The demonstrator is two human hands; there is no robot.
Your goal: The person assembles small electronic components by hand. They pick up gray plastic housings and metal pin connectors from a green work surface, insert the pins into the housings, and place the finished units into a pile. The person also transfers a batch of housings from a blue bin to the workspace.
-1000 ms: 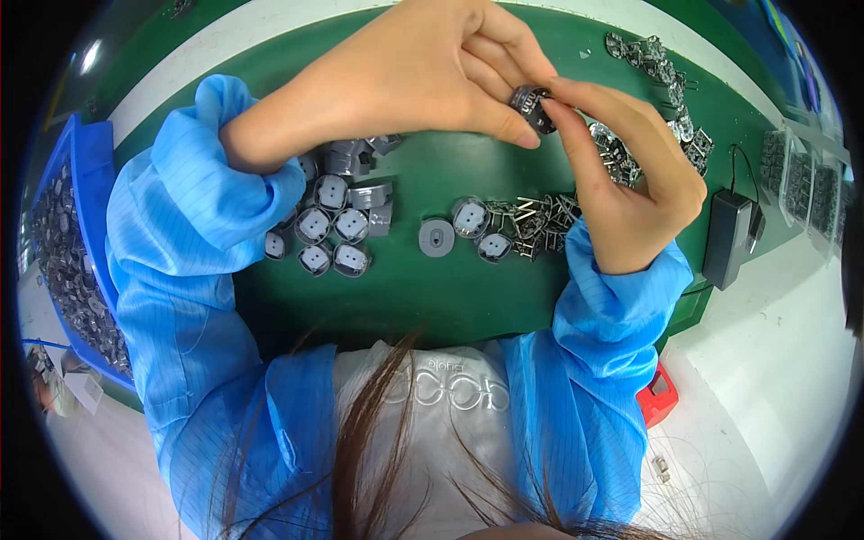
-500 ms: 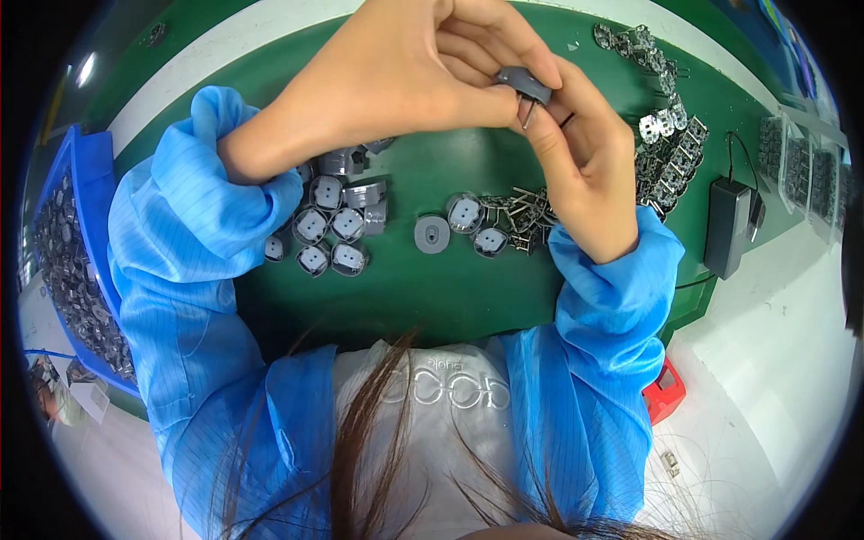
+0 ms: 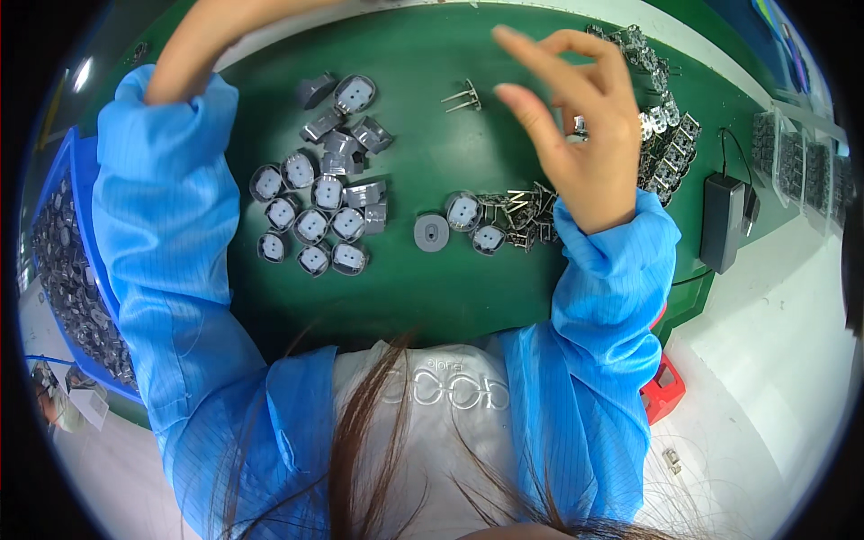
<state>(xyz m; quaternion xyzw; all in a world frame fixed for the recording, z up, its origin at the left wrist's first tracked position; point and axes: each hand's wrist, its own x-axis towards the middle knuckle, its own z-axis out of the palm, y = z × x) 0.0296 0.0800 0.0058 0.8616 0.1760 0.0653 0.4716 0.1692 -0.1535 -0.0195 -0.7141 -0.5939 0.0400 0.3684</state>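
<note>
My left hand (image 3: 270,13) reaches up to the far left, cut off by the top edge, so its fingers do not show. My right hand (image 3: 585,135) hovers over the right of the green bench, index finger and thumb stretched apart. A bit of shiny metal (image 3: 580,129) shows by its curled lower fingers; whether they hold it is unclear. Left of the fingertips lies a loose metal part with two prongs (image 3: 463,96). Grey round caps with pale two-holed faces (image 3: 328,193) form a group at left centre. Nearer me lies a grey cap (image 3: 431,232), beside a pile of pronged metal parts (image 3: 519,214).
A blue bin (image 3: 85,171) full of small dark parts stands at the left. Metal parts (image 3: 670,166) line the bench's right side, near a black box with a cable (image 3: 723,220). Clear trays (image 3: 796,162) stand farther right, and a red plastic object (image 3: 664,391) sits below the bench.
The hands have parted: the left moved up and left; the right drew back slightly and spread its fingers. The grey pronged piece left the right hand. More caps and the loose pronged part are uncovered.
</note>
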